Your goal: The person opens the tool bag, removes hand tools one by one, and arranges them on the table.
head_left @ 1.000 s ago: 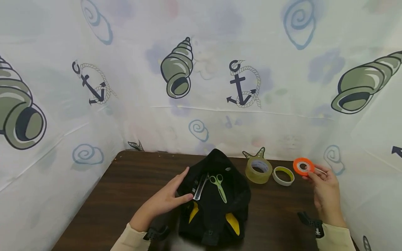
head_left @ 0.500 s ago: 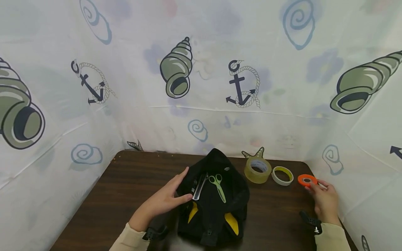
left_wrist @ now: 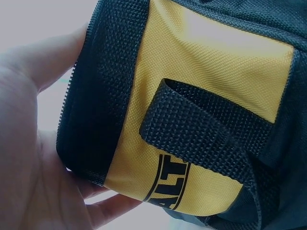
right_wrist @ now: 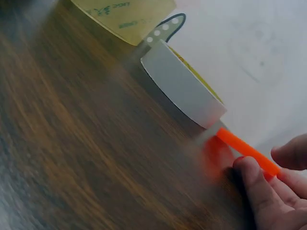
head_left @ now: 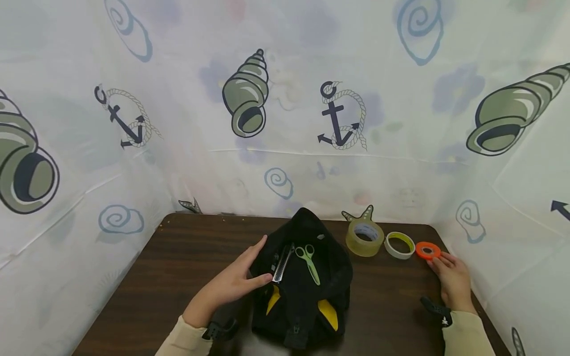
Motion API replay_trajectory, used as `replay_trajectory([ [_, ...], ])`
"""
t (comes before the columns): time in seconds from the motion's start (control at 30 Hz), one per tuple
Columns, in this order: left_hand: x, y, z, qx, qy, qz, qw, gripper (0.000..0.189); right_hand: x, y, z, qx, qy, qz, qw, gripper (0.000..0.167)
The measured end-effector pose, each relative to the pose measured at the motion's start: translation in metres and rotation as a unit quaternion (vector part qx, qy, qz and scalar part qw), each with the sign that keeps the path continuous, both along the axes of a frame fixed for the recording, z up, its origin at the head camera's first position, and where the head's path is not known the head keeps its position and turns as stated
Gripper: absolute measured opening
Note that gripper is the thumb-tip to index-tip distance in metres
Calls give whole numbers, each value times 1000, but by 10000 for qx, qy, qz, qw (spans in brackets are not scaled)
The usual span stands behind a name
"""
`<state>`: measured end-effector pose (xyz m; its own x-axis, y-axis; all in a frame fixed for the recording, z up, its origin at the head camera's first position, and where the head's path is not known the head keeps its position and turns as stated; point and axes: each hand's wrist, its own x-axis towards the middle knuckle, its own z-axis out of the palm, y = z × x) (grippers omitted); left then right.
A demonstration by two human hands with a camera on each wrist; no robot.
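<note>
My left hand [head_left: 236, 279] holds the left side of a black and yellow tool bag [head_left: 303, 306], with the bag's zipped edge between thumb and fingers in the left wrist view. A pair of light green scissors [head_left: 309, 262] and a utility knife [head_left: 281, 267] show in the bag's open mouth. At the table's right end my right hand [head_left: 451, 282] pinches the edge of a roll of orange tape [head_left: 428, 250]. In the right wrist view the orange roll lies low by the wood, right beside a roll of white tape [right_wrist: 182, 88].
To the left of the white roll stands a wide roll of clear tape [head_left: 365, 242], near the back edge. Both rest on the dark wooden table [head_left: 187, 252]. A printed cloth [head_left: 303, 113] rises behind and along both sides.
My right hand has lowered the orange tape roll to table level, then moved left, bringing it beside the white roll. The left hand and the bag have stayed put.
</note>
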<state>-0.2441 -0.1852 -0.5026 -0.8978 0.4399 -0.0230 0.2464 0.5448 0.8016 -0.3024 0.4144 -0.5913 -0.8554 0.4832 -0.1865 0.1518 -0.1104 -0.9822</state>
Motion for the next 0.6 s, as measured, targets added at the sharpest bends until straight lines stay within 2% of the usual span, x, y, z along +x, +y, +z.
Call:
replay_trajectory([
  [0.3,-2,1,1,-6,111,-106,9999,96,2,4,0,248,-143,358,9989,68],
  [0.5,-1,1,0,-16,64,-90,9999,96,4,5,-1,729,-195,728,9945,66],
  [0.6,-1,1,0,-19,86,-93,9999,96,5,5,-2,791,-163,824,9933,66],
])
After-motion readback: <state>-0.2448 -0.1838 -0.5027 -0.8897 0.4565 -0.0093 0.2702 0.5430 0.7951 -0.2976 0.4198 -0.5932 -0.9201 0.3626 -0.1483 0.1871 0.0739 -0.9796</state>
